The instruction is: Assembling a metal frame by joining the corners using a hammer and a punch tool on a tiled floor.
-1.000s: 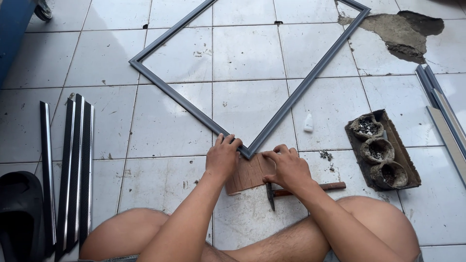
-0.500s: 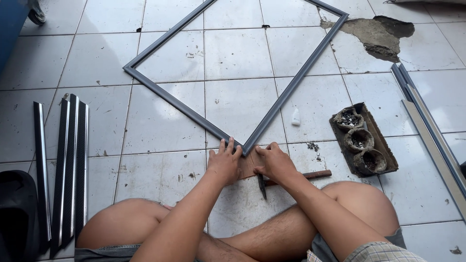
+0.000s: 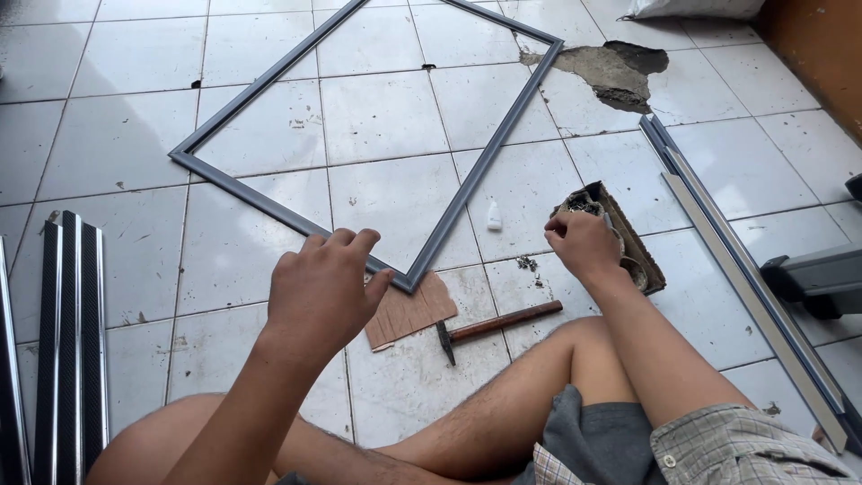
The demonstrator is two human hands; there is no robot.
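Observation:
I sit on a white tiled floor with my bare legs folded. A large grey rectangular frame lies flat in front of me, its near corner resting on a brown cardboard piece. My left hand hovers just left of that corner, fingers loosely curved, holding nothing. My right hand reaches into a small open box of little round containers, fingers curled; whether they hold anything is hidden. A wooden-handled hammer lies on the floor between my hands.
A small white bottle stands beside the frame's right rail. Dark profile strips lie at the left, long aluminium rails at the right. A broken tile patch shows at the back. A grey object sits at the right edge.
Both hands have left the frame's near corner and the cardboard. My right hand moved right to the box and my left hand lifted. The view has shifted right.

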